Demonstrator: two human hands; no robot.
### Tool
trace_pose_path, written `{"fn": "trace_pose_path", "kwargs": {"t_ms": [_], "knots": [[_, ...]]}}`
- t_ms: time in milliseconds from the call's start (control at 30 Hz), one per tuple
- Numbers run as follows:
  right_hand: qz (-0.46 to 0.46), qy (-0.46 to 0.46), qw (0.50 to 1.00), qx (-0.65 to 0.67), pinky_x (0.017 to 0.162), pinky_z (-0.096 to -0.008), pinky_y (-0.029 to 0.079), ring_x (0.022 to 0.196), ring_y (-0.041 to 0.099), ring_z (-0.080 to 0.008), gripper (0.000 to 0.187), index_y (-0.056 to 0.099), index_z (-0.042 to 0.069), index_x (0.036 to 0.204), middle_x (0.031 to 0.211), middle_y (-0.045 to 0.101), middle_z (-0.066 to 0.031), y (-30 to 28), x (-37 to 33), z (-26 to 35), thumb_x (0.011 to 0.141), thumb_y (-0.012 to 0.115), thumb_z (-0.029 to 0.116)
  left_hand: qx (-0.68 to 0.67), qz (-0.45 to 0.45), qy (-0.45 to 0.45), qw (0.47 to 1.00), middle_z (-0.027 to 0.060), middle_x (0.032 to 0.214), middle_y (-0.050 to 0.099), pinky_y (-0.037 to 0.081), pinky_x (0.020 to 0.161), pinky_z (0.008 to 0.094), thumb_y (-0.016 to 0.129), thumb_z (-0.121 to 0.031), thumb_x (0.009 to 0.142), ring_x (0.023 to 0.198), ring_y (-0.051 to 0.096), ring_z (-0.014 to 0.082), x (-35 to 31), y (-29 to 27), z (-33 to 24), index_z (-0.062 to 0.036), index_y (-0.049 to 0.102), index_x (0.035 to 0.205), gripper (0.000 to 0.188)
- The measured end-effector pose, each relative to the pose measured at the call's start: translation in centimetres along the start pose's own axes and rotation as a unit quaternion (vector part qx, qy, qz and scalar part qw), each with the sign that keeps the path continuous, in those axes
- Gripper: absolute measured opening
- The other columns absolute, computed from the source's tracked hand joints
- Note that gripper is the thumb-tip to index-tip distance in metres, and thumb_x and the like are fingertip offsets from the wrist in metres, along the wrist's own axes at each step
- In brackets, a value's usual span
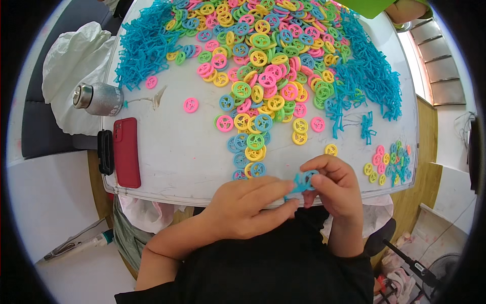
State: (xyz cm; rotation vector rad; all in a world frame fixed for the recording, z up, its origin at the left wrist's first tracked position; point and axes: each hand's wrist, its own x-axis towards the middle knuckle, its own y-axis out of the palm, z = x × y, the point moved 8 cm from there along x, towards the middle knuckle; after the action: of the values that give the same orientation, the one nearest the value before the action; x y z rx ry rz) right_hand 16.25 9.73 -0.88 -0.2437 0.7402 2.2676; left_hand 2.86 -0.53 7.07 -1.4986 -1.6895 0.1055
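Close to the table's front edge, my two hands meet over small blue plastic pieces. Between the thumb and fingers of my right hand (338,185) is a blue spoked wheel (309,179). My left hand (253,205) has its fingers closed on a blue plastic frame (289,195) that touches the wheel; fingers cover most of it, so how the two parts join is hidden. A yellow wheel (330,149) lies just beyond my right hand. Past my left hand, a column of yellow, blue and green wheels (255,155) trails from a big pile of coloured wheels (268,80).
Heaps of blue frames lie at far left (144,45) and far right (374,66). A smaller group of wheels and frames (387,164) sits at right. A red phone (126,152), a black case (105,152) and a silver flask (98,99) line the left edge. Another person's green sleeve (367,6) shows across the table.
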Motion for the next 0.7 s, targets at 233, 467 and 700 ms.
{"fn": "trace_pose_path", "kwargs": {"t_ms": [233,467,700], "knots": [[0.009,-0.108,0.918,-0.381,0.059,-0.0297,0.055,0.07,0.066,-0.0181,0.02,0.066,0.002,0.114,0.084,0.068,-0.0095,2.3,3.2,3.0,0.096,0.061,0.008,-0.002,-0.034,-0.031,0.999,0.014,0.1,0.071,0.058,0.067,0.0323,0.072,0.006,0.075,0.081,0.072,0.0241,-0.7,-1.5,0.9,-0.0016,0.072,0.107,0.033],[0.029,-0.402,0.588,-0.702,0.071,-0.0355,0.053,0.093,0.062,-0.0266,0.036,0.07,0.006,0.108,0.104,0.065,-0.0077,8.9,6.2,4.6,0.073,0.063,0.008,-0.135,-0.008,-0.235,0.962,0.0135,0.096,0.073,0.057,0.073,0.0276,0.067,0.007,0.087,0.083,0.072,0.0197,-1.1,-0.4,3.7,-0.0003,0.067,0.12,0.034],[-0.008,-0.443,0.677,-0.587,0.074,-0.033,0.051,0.091,0.062,-0.0237,0.031,0.072,0.004,0.107,0.102,0.066,-0.0104,6.3,4.5,6.6,0.077,0.067,-0.001,-0.263,-0.046,-0.345,0.9,0.0092,0.099,0.073,0.055,0.073,0.0252,0.066,0.0,0.094,0.083,0.067,0.0116,-3.1,0.4,5.7,0.002,0.067,0.114,0.02]]}}
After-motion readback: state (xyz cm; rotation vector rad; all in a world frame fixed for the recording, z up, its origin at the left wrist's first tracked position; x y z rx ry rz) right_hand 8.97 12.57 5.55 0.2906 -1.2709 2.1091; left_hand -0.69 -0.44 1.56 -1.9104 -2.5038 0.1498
